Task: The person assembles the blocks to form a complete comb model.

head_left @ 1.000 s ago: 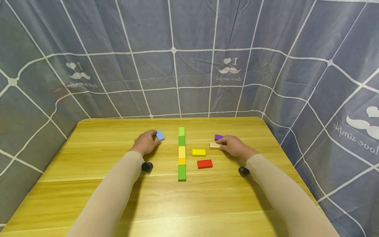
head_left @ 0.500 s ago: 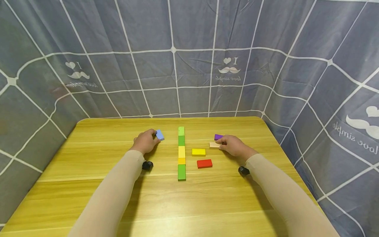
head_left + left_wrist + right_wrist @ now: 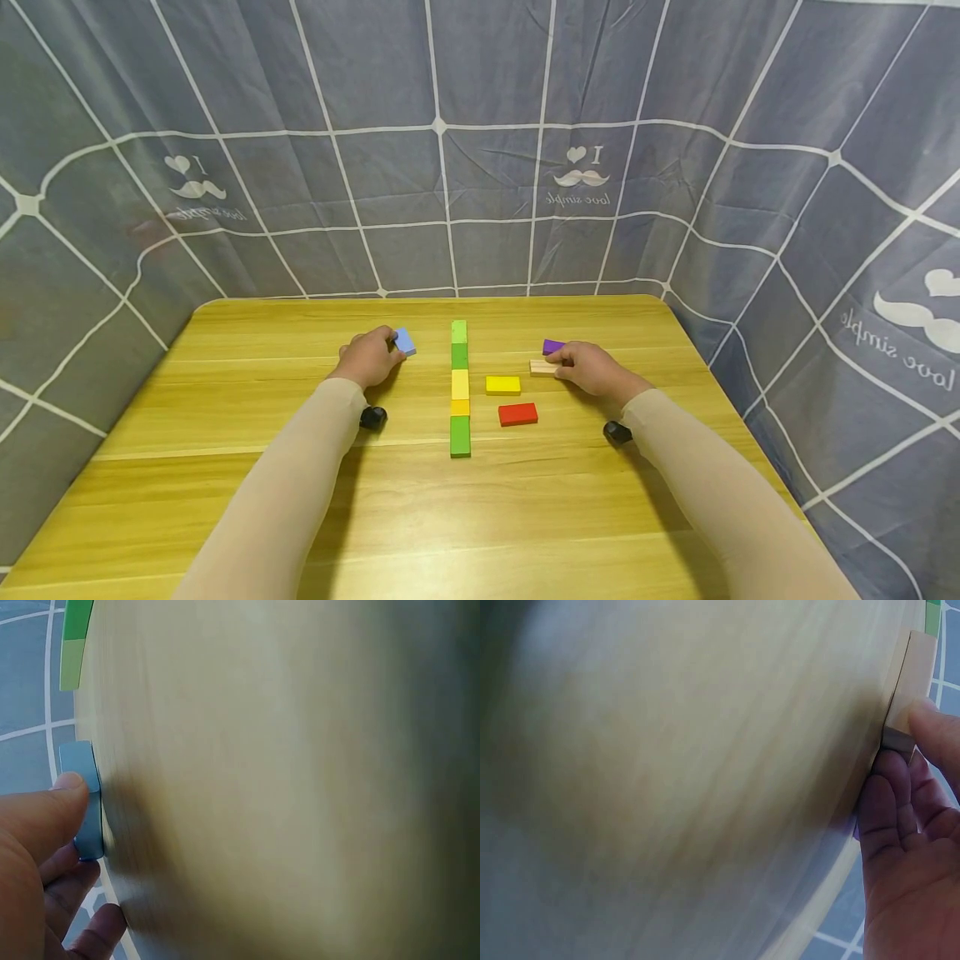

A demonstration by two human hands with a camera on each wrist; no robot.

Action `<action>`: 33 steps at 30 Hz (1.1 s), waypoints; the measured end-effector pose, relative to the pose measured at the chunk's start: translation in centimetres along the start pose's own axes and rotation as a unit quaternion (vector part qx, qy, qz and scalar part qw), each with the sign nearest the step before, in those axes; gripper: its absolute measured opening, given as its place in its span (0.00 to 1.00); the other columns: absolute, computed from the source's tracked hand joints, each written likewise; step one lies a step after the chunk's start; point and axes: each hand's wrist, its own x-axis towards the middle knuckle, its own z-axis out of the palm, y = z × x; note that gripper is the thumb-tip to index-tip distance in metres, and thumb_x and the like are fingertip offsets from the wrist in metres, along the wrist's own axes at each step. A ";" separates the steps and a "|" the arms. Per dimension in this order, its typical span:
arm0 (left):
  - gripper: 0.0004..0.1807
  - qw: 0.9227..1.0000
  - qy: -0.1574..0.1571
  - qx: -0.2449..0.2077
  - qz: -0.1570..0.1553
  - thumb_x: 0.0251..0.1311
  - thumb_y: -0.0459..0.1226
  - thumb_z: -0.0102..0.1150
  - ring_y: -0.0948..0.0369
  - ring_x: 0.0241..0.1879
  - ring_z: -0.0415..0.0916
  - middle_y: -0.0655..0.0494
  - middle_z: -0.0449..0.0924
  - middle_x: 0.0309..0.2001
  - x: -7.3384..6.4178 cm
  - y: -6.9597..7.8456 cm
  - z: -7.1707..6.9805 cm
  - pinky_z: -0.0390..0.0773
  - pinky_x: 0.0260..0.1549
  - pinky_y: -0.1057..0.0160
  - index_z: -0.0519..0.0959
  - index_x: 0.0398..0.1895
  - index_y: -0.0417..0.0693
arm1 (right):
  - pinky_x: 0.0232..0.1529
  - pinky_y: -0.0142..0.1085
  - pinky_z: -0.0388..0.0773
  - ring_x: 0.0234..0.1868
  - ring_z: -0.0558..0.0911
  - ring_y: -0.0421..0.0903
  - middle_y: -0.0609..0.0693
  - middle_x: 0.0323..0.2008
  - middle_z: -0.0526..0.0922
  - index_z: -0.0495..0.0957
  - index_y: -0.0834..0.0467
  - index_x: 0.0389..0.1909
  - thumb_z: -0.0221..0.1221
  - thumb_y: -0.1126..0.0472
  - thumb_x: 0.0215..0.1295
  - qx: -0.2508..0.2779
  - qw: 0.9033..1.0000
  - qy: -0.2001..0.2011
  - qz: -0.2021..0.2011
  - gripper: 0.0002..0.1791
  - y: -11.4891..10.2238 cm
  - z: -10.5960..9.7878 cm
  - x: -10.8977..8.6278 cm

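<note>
In the head view my left hand (image 3: 367,358) pinches a blue wooden block (image 3: 406,341) at the table's left middle. The left wrist view shows the thumb on the blue block's (image 3: 77,759) face and fingers behind it. On the other side my right hand (image 3: 596,370) grips the right end of a plain wood block (image 3: 542,367); the right wrist view has the thumb against this plain block (image 3: 913,679). Just behind it lies a purple block (image 3: 552,346), partly covered by that hand. Between the hands runs a straight row of green and yellow blocks (image 3: 460,385).
Right of the row, a yellow block (image 3: 502,386) and a red block (image 3: 518,414) lie flat on the wooden table (image 3: 480,517). A grey curtain with white lines (image 3: 495,175) hangs behind the table and on both sides. Black wrist cameras (image 3: 372,418) sit under the sleeves.
</note>
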 end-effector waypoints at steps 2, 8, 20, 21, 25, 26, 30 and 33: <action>0.30 1.000 0.001 0.000 0.000 0.78 0.46 0.58 0.36 0.70 0.68 0.39 0.72 0.74 -0.1 0.0 0.0 0.59 0.69 0.33 0.67 0.76 0.43 | 0.66 0.53 0.76 0.66 0.79 0.57 0.60 0.65 0.83 0.82 0.58 0.66 0.61 0.60 0.77 0.001 1.000 0.000 0.000 0.20 0.0 0.0 0.0; 0.30 1.000 -0.003 0.008 0.001 0.78 0.46 0.57 0.35 0.70 0.68 0.38 0.73 0.73 -0.1 0.1 -0.1 0.60 0.68 0.32 0.66 0.77 0.42 | 0.67 0.53 0.76 0.67 0.79 0.58 0.60 0.65 0.83 0.82 0.57 0.66 0.61 0.61 0.77 0.000 1.000 0.001 0.001 0.20 0.0 0.0 0.0; 0.31 1.000 -0.006 0.020 0.003 0.79 0.46 0.56 0.36 0.69 0.69 0.38 0.74 0.72 0.1 0.1 -0.1 0.59 0.68 0.33 0.66 0.77 0.41 | 0.65 0.52 0.76 0.66 0.79 0.57 0.59 0.64 0.83 0.82 0.57 0.66 0.61 0.60 0.77 0.003 1.000 0.005 0.001 0.20 0.2 0.1 0.1; 0.31 1.000 -0.005 0.023 0.004 0.79 0.46 0.56 0.36 0.69 0.70 0.38 0.74 0.72 0.2 0.1 -0.1 0.59 0.68 0.34 0.66 0.77 0.41 | 0.65 0.52 0.76 0.66 0.79 0.56 0.59 0.64 0.83 0.82 0.57 0.66 0.61 0.60 0.77 0.003 1.000 0.005 0.000 0.20 0.2 0.1 0.1; 0.31 0.999 0.008 0.028 0.015 0.77 0.47 0.59 0.36 0.67 0.73 0.38 0.76 0.70 0.5 -0.2 0.0 0.59 0.68 0.35 0.68 0.75 0.39 | 0.64 0.51 0.76 0.64 0.79 0.55 0.59 0.64 0.83 0.82 0.57 0.66 0.61 0.60 0.77 0.003 1.000 0.004 0.000 0.20 0.2 0.1 0.1; 0.31 0.999 0.013 0.026 0.018 0.76 0.47 0.59 0.36 0.67 0.74 0.38 0.77 0.70 0.5 -0.3 0.0 0.59 0.68 0.35 0.69 0.74 0.39 | 0.63 0.51 0.76 0.64 0.79 0.56 0.59 0.64 0.83 0.82 0.57 0.66 0.61 0.60 0.77 0.003 1.000 0.004 0.000 0.20 0.2 0.1 0.1; 0.31 0.999 0.032 0.011 0.038 0.73 0.46 0.62 0.38 0.65 0.78 0.38 0.81 0.66 0.2 -0.6 -0.4 0.57 0.70 0.37 0.71 0.72 0.38 | 0.65 0.52 0.76 0.67 0.79 0.57 0.60 0.65 0.82 0.82 0.57 0.66 0.61 0.61 0.77 0.003 1.000 0.005 -0.001 0.20 0.2 0.1 0.1; 0.30 0.998 0.035 0.001 0.059 0.73 0.46 0.61 0.39 0.64 0.79 0.38 0.83 0.63 -0.5 -0.7 -0.9 0.55 0.73 0.37 0.72 0.71 0.39 | 0.62 0.50 0.77 0.63 0.80 0.56 0.60 0.64 0.83 0.82 0.57 0.66 0.61 0.61 0.77 0.000 1.000 0.006 -0.007 0.20 0.3 0.1 0.2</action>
